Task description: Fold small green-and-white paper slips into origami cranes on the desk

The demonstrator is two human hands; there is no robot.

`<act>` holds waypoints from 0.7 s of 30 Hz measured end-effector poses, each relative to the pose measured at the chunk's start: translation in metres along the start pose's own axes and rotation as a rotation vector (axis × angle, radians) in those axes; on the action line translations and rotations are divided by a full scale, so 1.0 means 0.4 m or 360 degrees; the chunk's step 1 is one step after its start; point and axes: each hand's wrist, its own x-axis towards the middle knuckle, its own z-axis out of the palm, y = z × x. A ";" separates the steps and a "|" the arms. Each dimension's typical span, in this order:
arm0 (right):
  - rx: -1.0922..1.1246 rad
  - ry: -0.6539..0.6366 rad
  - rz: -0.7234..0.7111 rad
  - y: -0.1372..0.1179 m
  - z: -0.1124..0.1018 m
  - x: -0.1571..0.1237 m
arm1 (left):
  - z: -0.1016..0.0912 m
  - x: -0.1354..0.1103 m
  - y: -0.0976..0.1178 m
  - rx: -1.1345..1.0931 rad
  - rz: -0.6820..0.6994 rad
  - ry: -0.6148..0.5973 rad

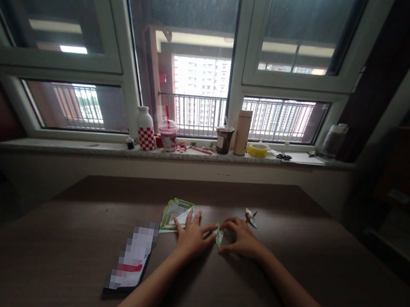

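Note:
A small folded green-and-white paper (219, 236) stands on the brown table between my two hands. My left hand (193, 238) pinches its left side with thumb and index finger, while the other fingers spread over a white paper and a fanned stack of green printed cards (168, 218). From the other side, my right hand (241, 238) curls round the folded paper, index finger near its top and thumb near its lower end. Just beyond the right hand lies another folded paper piece (251, 217), with pointed ends. Fingertip contact is small and partly hard to see.
A phone (132, 256) with a blurred-out screen lies left of my left forearm. Along the windowsill (111, 151) stand a checkered bottle (146, 130), two drink cups, a tan flask (242, 132), yellow tape (258, 150), scissors (283, 156) and a clear jug (335, 141).

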 end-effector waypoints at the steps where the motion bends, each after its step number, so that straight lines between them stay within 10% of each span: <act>1: 0.0019 -0.0006 -0.0002 0.005 0.000 0.002 | 0.002 0.000 0.002 -0.0009 -0.0003 0.0014; 21: 0.0038 0.0174 -0.0334 0.003 0.020 0.004 | 0.018 0.003 0.002 -0.0079 0.0002 0.0215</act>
